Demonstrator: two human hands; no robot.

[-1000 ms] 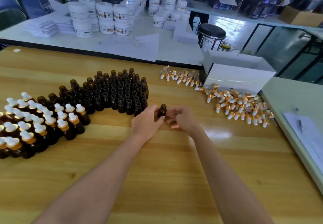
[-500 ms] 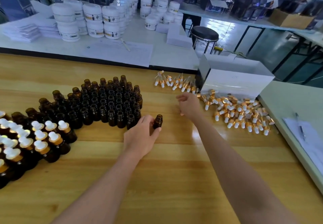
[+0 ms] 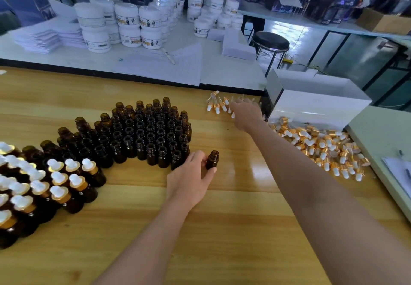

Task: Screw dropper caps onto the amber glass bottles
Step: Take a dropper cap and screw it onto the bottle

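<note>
Wooden tabletop (image 3: 222,229); left hand (image 3: 189,182) around lone bottle (image 3: 212,160); right hand (image 3: 245,115) over far-edge caps (image 3: 216,106), grip unclear

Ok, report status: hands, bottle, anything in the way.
Left hand grips uncapped amber bottle, upright on table. Right hand over row of dropper caps, blurred, grip unclear. No obstruction seen.

Left hand (image 3: 191,180), mid-frame, pinches an uncapped amber bottle (image 3: 212,160). The right arm stretches up-frame, right hand (image 3: 245,115) blurred.
</note>
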